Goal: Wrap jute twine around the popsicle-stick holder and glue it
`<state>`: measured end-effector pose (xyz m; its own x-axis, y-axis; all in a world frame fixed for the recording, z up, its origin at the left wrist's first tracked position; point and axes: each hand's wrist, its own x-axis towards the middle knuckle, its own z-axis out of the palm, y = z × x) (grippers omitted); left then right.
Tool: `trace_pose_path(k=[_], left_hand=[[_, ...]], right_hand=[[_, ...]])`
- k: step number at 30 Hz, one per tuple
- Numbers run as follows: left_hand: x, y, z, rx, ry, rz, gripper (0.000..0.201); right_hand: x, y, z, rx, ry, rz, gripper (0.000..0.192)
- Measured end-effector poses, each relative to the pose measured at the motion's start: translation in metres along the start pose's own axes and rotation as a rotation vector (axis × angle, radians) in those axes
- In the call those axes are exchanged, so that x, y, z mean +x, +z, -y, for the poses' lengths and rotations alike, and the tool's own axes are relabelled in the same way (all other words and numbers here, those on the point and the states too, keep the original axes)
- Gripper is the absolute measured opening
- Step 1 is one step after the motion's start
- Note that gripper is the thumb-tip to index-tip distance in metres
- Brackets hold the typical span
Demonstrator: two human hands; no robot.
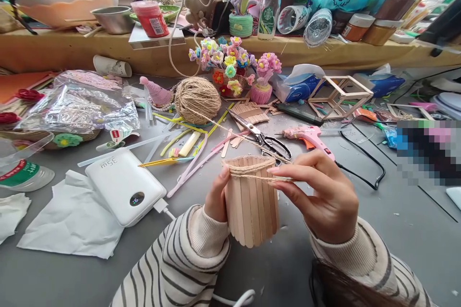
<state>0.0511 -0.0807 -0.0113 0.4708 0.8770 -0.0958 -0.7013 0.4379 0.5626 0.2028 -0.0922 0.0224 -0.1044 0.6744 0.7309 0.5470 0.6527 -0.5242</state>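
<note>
The left hand (217, 197) grips a stick cup (251, 204) from its left side, holding it upright above the grey surface (396, 230). The right hand (319, 192) pinches twine (252, 170) against the cup's rim, where several turns already wrap it. Just behind lie scissors (264, 139) and a pink glue gun (309, 135). Left sits a white power bank (124, 184). Farther back, the twine ball (197, 100) rests beside small flower pots (230, 69).
</note>
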Motion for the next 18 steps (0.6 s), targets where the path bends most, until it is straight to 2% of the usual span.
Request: trace_pose_path(k=[10,15,18], left_hand=[[-0.0016,0.0021,0.0011,0.069,-0.027,-0.022,0.05],[0.0009,0.0032,0.0029,0.089,0.065,-0.006,0.044],[0.0017,0.0037,0.0009,0.191,0.072,0.015,0.043]], right_hand=[[0.0032,0.0004,0.0038,0.03,-0.027,0.037,0.012],[0.0033,0.0019,0.005,-0.007,-0.058,0.033,0.013],[0.002,0.0025,0.0046,-0.03,-0.058,0.029,0.014]])
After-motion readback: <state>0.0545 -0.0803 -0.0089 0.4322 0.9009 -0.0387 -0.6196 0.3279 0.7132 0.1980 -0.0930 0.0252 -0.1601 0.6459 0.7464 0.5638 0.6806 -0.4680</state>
